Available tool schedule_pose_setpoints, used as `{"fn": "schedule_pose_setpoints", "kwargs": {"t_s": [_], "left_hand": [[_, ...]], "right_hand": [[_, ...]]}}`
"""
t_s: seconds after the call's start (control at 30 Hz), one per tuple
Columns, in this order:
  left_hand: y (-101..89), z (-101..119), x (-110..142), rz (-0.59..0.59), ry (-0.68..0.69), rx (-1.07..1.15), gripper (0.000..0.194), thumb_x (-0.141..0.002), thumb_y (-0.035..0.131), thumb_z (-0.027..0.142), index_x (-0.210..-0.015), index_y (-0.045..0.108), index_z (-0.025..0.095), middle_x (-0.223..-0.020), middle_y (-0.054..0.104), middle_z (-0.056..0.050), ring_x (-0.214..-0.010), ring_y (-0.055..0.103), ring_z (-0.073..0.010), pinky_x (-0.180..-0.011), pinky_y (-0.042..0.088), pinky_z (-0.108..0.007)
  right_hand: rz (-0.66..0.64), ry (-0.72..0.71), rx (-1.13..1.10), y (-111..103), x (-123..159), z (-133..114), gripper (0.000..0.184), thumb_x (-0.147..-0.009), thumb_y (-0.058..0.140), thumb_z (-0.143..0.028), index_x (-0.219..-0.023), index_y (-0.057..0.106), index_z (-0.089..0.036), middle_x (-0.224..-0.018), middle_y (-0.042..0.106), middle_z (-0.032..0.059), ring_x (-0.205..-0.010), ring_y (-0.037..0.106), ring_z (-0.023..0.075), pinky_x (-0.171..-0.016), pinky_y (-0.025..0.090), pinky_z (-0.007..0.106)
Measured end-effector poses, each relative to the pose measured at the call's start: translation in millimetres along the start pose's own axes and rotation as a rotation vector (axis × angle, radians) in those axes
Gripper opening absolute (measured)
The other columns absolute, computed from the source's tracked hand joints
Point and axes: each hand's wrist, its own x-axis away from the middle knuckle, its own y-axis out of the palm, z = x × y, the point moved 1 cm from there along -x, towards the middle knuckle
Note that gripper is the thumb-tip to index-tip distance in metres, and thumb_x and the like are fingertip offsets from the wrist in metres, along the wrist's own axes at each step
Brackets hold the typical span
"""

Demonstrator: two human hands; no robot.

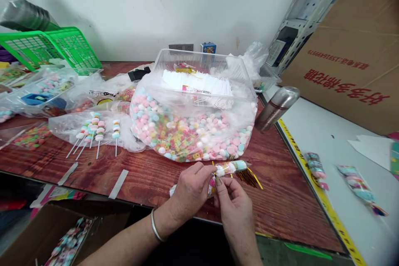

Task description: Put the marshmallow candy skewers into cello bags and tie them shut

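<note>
A marshmallow skewer (231,168) in a clear wrapper lies across my fingertips near the table's front edge, its candy end to the right. My left hand (192,187), with a silver bangle at the wrist, is closed in a pinch at the wrapper's gathered end. Just right of it, my right hand (234,204) is closed too, thumb and forefinger pinching at the same neck. A bit of gold tie shows there; the fingers hide most of it. Behind the skewer lies a bunch of gold twist ties (249,178). A label partly shows beneath my left fingers.
A large bag of marshmallows and gummy rings (187,133) sits behind my hands, before a clear tub (205,56) of white sticks. Unwrapped skewers (96,126) lie left. A steel flask (278,109) stands right. Wrapped skewers (358,183) lie on the white table; a carton (18,232) is below.
</note>
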Motion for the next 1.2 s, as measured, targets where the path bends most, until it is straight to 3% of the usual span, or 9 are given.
{"fn": "schedule_pose_setpoints", "kwargs": {"t_s": [0.1, 0.23, 0.33, 0.47, 0.67, 0.73, 0.93, 1.03, 1.2], "left_hand": [[1.8, -0.1, -3.9, 0.028, -0.265, 0.293, 0.014, -0.086, 0.054, 0.016, -0.089, 0.068, 0.016, -0.083, 0.065, -0.006, -0.077, 0.059, -0.0160, -0.071, 0.045, -0.027], [13.6, -0.9, -6.9, 0.006, -0.734, 0.997, 0.016, -0.076, 0.069, 0.027, -0.082, 0.064, 0.012, -0.062, 0.055, 0.001, -0.052, 0.044, -0.0074, -0.051, 0.034, -0.020], [20.7, -1.1, -6.6, 0.021, -0.823, 1.310, 0.029, -0.069, 0.076, 0.031, -0.084, 0.063, 0.010, -0.057, 0.049, 0.004, -0.047, 0.033, -0.0036, -0.045, 0.023, -0.017], [20.7, -2.0, -3.8, -0.039, -0.793, 1.344, 0.031, -0.073, 0.074, 0.034, -0.089, 0.062, 0.011, -0.059, 0.047, 0.004, -0.047, 0.031, -0.0036, -0.045, 0.021, -0.017], [3.6, 0.0, -3.6, -0.011, -0.214, 0.390, 0.017, -0.089, 0.051, 0.021, -0.095, 0.066, 0.018, -0.092, 0.066, -0.007, -0.084, 0.060, -0.0173, -0.076, 0.045, -0.028], [0.8, 1.4, -5.4, 0.009, -0.171, 0.285, 0.020, -0.089, 0.047, 0.016, -0.092, 0.067, 0.018, -0.089, 0.068, -0.006, -0.082, 0.061, -0.0164, -0.076, 0.045, -0.027], [0.4, 4.9, -7.4, 0.058, -0.274, 0.357, 0.020, -0.087, 0.051, 0.013, -0.085, 0.070, 0.017, -0.077, 0.068, -0.002, -0.071, 0.061, -0.0134, -0.068, 0.045, -0.024], [1.3, 4.0, -5.9, 0.044, -0.266, 0.434, 0.021, -0.087, 0.052, 0.016, -0.092, 0.072, 0.017, -0.080, 0.070, -0.003, -0.072, 0.062, -0.0143, -0.069, 0.046, -0.025], [-3.5, 4.7, -10.8, -0.171, -0.361, 0.961, 0.034, -0.086, 0.060, 0.033, -0.114, 0.068, 0.018, -0.110, 0.069, -0.009, -0.102, 0.062, -0.0240, -0.092, 0.046, -0.036]], "right_hand": [[0.092, -0.116, 0.149, 2.4, 0.3, 1.7, 0.034, -0.083, 0.057, -0.052, -0.075, 0.060, -0.019, -0.059, 0.059, 0.0005, -0.052, 0.052, 0.0156, -0.050, 0.043, 0.027], [0.207, -0.251, 0.250, 9.0, -0.3, 1.5, 0.026, -0.084, 0.056, -0.045, -0.084, 0.059, -0.019, -0.076, 0.067, 0.0062, -0.066, 0.063, 0.0199, -0.062, 0.050, 0.031], [0.175, -0.219, 0.136, 10.4, -4.2, 1.1, 0.035, -0.086, 0.055, -0.043, -0.109, 0.053, -0.017, -0.083, 0.069, 0.0075, -0.069, 0.067, 0.0208, -0.062, 0.054, 0.032], [0.073, -0.293, 0.336, 4.3, -9.1, -0.9, 0.027, -0.092, 0.048, -0.041, -0.102, 0.059, -0.018, -0.074, 0.069, 0.0042, -0.063, 0.066, 0.0192, -0.059, 0.051, 0.029], [0.152, -0.748, 0.733, -3.8, -7.6, -6.8, 0.029, -0.098, 0.039, -0.033, -0.080, 0.057, -0.019, -0.067, 0.064, 0.0017, -0.055, 0.061, 0.0159, -0.052, 0.040, 0.026], [0.121, -0.771, 0.709, -2.7, -7.1, -8.3, 0.026, -0.098, 0.041, -0.030, -0.081, 0.057, -0.019, -0.068, 0.064, 0.0004, -0.056, 0.060, 0.0139, -0.054, 0.040, 0.025], [0.162, -0.718, 0.502, 3.3, -4.7, -9.0, 0.012, -0.094, 0.052, -0.024, -0.092, 0.063, -0.019, -0.087, 0.064, 0.0029, -0.082, 0.061, 0.0147, -0.075, 0.046, 0.024], [0.157, -0.630, 0.399, 2.7, -4.7, -8.6, 0.010, -0.092, 0.056, -0.024, -0.084, 0.061, -0.020, -0.078, 0.061, 0.0001, -0.072, 0.059, 0.0136, -0.067, 0.047, 0.024], [0.093, -0.691, 0.366, -5.6, -4.2, -22.9, 0.008, -0.089, 0.057, -0.019, -0.081, 0.057, -0.021, -0.076, 0.057, -0.0007, -0.066, 0.056, 0.0126, -0.060, 0.046, 0.023]]}}
